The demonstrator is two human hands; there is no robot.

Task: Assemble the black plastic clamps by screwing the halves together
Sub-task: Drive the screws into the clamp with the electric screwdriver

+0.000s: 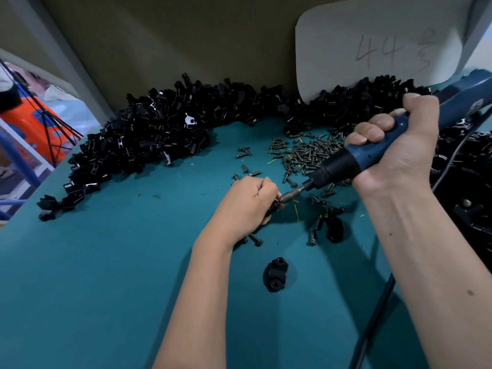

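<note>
Left hand [249, 202] fisted round clamp [274, 207] — right hand [394, 145] angles screwdriver [372, 153] in.

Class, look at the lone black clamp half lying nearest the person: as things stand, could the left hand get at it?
Probably not yet: the clamp half lies on open mat, unobstructed, but the left hand is gripping the clamp being screwed.

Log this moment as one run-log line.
left hand: grips clamp | right hand: grips electric screwdriver | bit at clamp | spare clamp half on table
</note>
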